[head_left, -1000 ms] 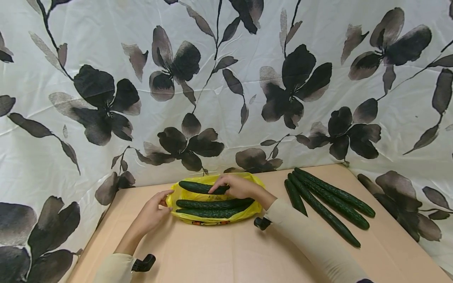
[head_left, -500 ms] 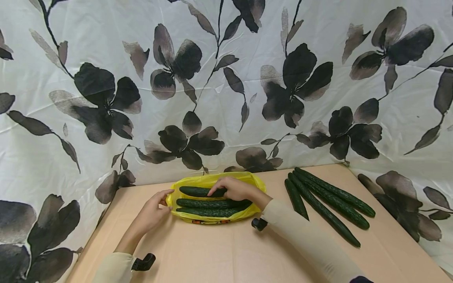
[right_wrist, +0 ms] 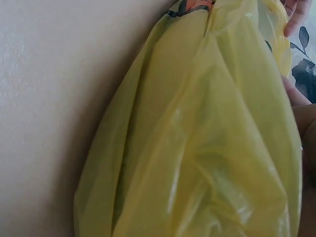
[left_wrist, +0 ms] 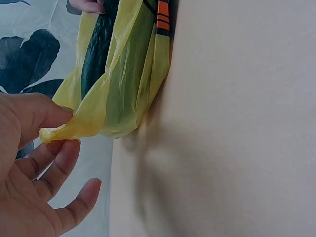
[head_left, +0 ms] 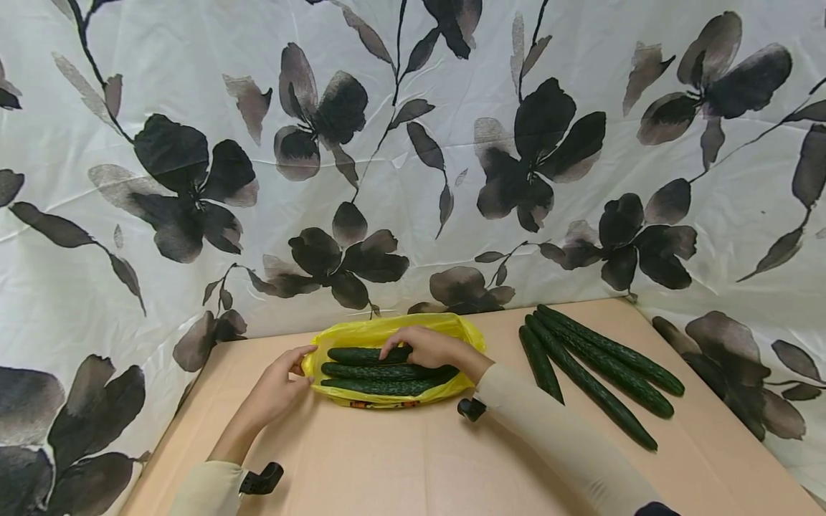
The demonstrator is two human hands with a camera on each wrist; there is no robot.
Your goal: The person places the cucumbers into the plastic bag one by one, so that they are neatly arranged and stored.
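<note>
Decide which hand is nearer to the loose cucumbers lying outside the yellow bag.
Right. The right hand rests on a cucumber in the yellow bag, on the side toward the loose cucumbers. The left hand pinches the bag's far end.

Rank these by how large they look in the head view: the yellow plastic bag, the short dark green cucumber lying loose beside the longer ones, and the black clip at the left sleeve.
1. Yellow plastic bag, largest.
2. Short dark green cucumber.
3. Black clip, smallest, though it sits nearer the camera.
</note>
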